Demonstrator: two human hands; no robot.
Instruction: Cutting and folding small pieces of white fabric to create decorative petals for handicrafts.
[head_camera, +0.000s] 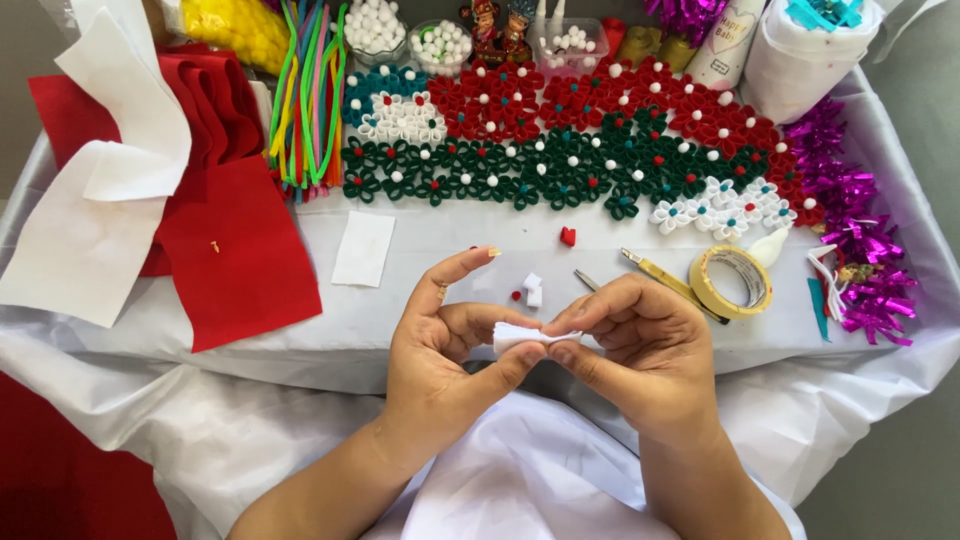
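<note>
Above a desk (420, 300) draped in white cloth, the left hand (445, 350) and right hand (640, 345) are pinching a small folded piece of white felt (520, 337) between them, fingers closing on its ends. Behind them are lying a roll of yellow tape (732, 282), red felt sheets (235, 250) and rows of felt flowers (580, 140).

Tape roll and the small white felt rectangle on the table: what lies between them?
In the head view, between the tape roll and the white felt rectangle lie small white felt bits, a red piece and a yellow-handled tool.
</note>
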